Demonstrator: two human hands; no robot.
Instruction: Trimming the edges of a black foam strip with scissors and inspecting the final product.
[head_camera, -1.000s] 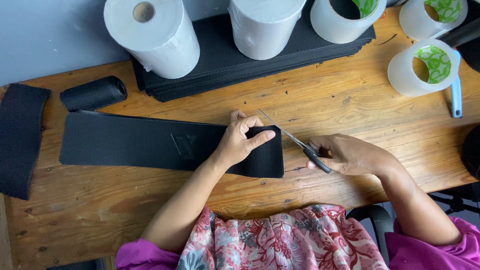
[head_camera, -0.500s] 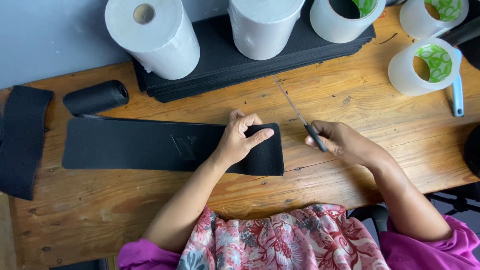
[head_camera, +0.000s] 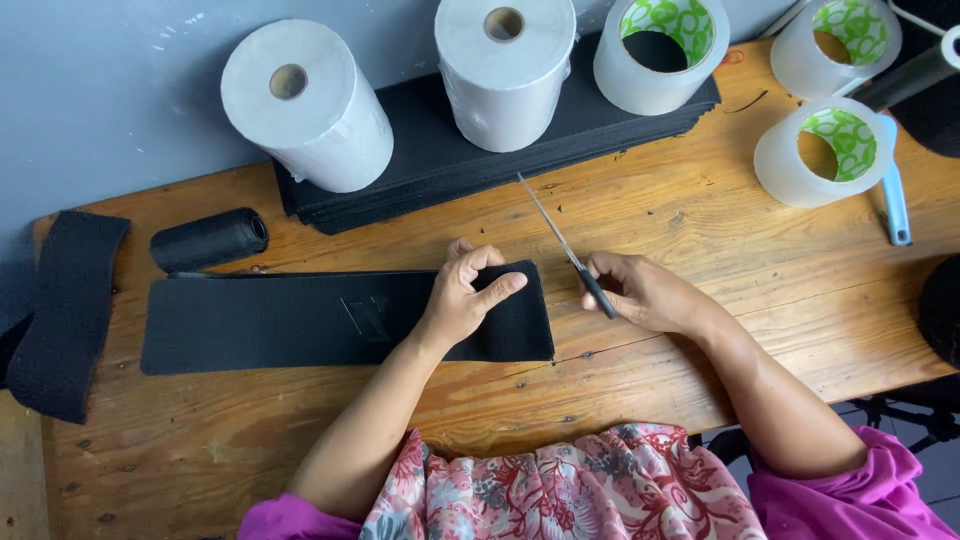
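Right hand (head_camera: 645, 292) grip clamped on scissors (head_camera: 565, 243), left hand (head_camera: 470, 298) flat, fingers spread on black strip (head_camera: 300, 320); risking nicked fingertips, blades so near.

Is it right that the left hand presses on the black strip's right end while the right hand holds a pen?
Not quite. In the head view the right hand holds scissors, not a pen. The left hand does press the black strip at its right end.
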